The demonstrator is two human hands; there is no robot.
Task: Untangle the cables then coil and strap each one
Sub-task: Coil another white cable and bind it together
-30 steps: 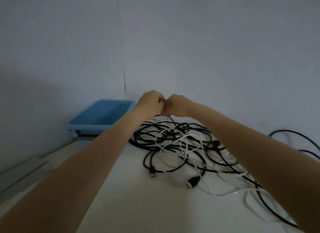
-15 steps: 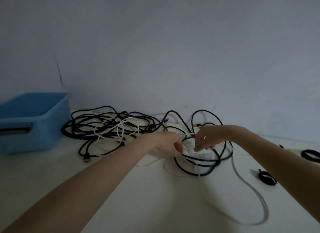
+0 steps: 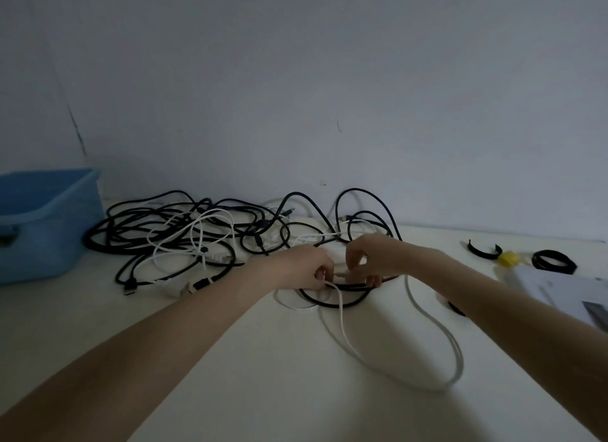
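Note:
A tangle of black cables (image 3: pixel 171 234) and thin white cables (image 3: pixel 197 240) lies on the white table (image 3: pixel 250 369) against the wall. My left hand (image 3: pixel 301 270) and my right hand (image 3: pixel 368 259) meet at the right end of the tangle, fingers curled. Both pinch a white cable (image 3: pixel 431 323) whose long loop trails toward me on the right. A black loop (image 3: pixel 332 301) lies just under the hands.
A blue plastic bin (image 3: pixel 49 221) stands at the left. Black straps (image 3: pixel 483 249) (image 3: pixel 554 260) and a small yellow item (image 3: pixel 508 259) lie at the right, beside white paper sheets (image 3: pixel 559 287). The wall runs right behind the cables.
The view swung right and down from the bin. Both hands dropped from above the pile to the table and took hold of the white cable, then drew slightly nearer.

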